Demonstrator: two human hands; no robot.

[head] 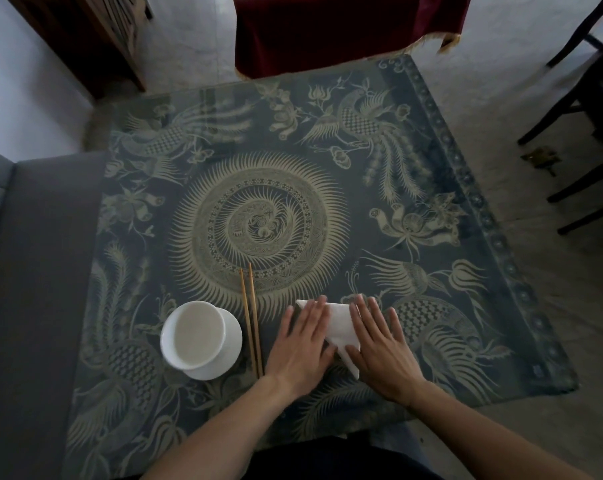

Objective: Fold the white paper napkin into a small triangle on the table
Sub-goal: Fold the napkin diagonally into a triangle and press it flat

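The white paper napkin (339,323) lies folded into a rough triangle on the glass-topped table (397,174), near its front edge. One point shows at its upper left and another at its lower right. My left hand (301,344) rests flat on the napkin's left part, fingers spread. On its right part lies my right hand (379,344), also flat, palm down. Both hands cover much of the paper, so its full outline is hidden.
A white bowl (192,334) on a white saucer (230,348) stands left of the hands. A pair of wooden chopsticks (252,317) lies between saucer and napkin. A grey sofa (33,271) borders the table's left, a dark red cloth (327,29) hangs beyond, dark chair legs (570,133) at right.
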